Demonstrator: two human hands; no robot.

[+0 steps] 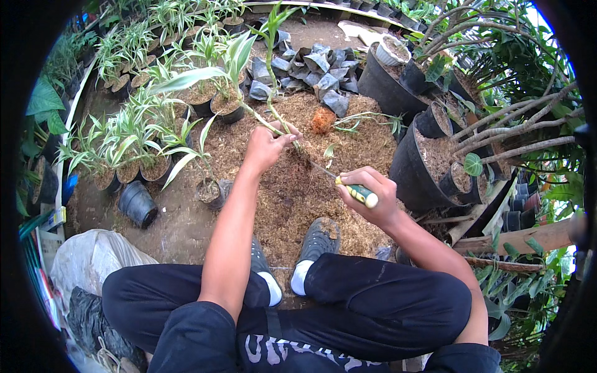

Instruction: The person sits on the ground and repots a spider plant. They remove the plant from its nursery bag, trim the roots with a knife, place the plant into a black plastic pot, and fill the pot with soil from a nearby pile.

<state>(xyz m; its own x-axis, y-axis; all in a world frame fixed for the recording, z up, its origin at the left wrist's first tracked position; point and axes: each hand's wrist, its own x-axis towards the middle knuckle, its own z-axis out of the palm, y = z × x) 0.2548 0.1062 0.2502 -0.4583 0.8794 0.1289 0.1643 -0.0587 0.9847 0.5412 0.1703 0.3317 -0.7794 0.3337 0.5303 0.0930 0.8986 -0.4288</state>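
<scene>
My left hand (270, 143) grips the stems of a variegated leafy plant (237, 88), whose two stalks lean up and away from me. Its dark roots (303, 161) rest at the brown fibrous potting material (280, 196) heaped on the ground. In my right hand (373, 193) is a tool with a green and yellow handle (358, 192); its thin metal shaft points at the roots, and the tip is hidden there. An orange-brown fibrous clump (323, 120) lies beyond, beside a loose plant cutting (373, 119).
Potted variegated plants (135, 140) crowd the left, near a tipped black pot (138, 204). Black grow bags (322, 70) are piled ahead. Large black planters (415, 163) with woody stems stand at the right. A pale sack (95, 256) lies by my left knee.
</scene>
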